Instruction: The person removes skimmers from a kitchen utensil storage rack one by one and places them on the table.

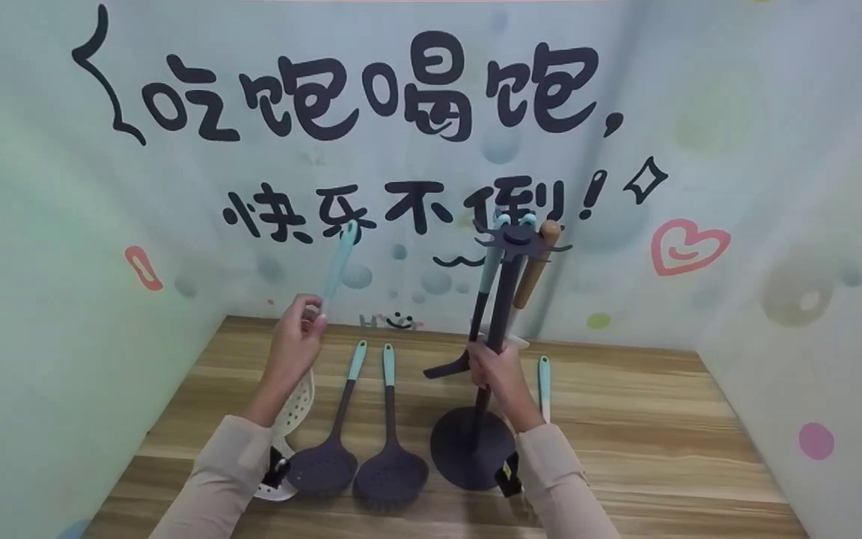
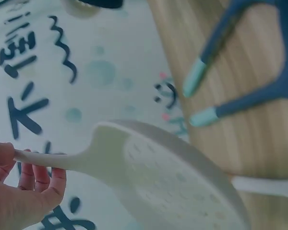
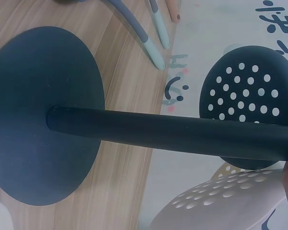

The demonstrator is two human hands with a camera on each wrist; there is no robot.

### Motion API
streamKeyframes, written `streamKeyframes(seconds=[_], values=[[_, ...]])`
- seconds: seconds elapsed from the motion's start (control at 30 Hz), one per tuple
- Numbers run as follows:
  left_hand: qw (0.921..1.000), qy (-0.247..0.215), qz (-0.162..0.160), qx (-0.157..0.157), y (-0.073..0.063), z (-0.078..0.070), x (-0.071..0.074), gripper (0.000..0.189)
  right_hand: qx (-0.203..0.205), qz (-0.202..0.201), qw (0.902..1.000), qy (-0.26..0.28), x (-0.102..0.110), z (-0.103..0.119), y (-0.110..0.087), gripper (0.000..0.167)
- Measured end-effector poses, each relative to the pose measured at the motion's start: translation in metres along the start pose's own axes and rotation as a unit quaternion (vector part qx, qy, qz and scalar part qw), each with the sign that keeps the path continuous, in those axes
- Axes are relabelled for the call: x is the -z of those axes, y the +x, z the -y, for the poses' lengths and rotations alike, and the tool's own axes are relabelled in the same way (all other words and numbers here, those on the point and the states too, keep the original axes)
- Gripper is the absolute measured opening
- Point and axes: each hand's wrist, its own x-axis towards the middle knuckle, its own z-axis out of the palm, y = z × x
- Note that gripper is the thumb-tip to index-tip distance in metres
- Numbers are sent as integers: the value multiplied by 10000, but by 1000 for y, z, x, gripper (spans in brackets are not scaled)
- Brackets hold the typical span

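Observation:
My left hand (image 1: 300, 333) pinches the pale neck of a white slotted spoon (image 2: 177, 177). Its light-blue handle points up, and its perforated bowl hangs below the hand. With my right hand (image 1: 497, 364) I grip the dark pole (image 3: 173, 132) of a utensil stand. The stand's round base (image 1: 461, 449) is over the wooden table, and its hooked top (image 1: 521, 238) is up in front of the wall. From the hooks hang a dark perforated turner (image 3: 245, 91), a white perforated utensil (image 3: 221, 201) and a wooden-handled tool (image 1: 534, 273).
Two dark utensils with light-blue handles, a slotted ladle (image 1: 322, 470) and a pasta server (image 1: 391, 475), lie side by side on the table (image 1: 648, 449). Another white perforated utensil (image 1: 275, 492) is partly hidden by my left sleeve. A light-blue-handled utensil (image 1: 545, 382) lies right of the stand.

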Motion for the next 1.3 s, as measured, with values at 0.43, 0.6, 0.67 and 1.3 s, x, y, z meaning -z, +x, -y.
streamKeyframes(seconds=[0.43,0.6,0.67,1.3], values=[[9923,517,-899,681,-10,75,33,25,-147,-51,9999,46,0,2,1,38],[9836,708,-1020,1311,-14,90,39,25,-121,-93,9999,77,-1,0,1,39],[9803,785,-1142,1410,-15,96,40,24,-96,-109,9999,90,-1,-1,2,38],[9764,1060,-95,1882,-22,112,38,35,-276,-49,9996,-77,0,5,0,40]])
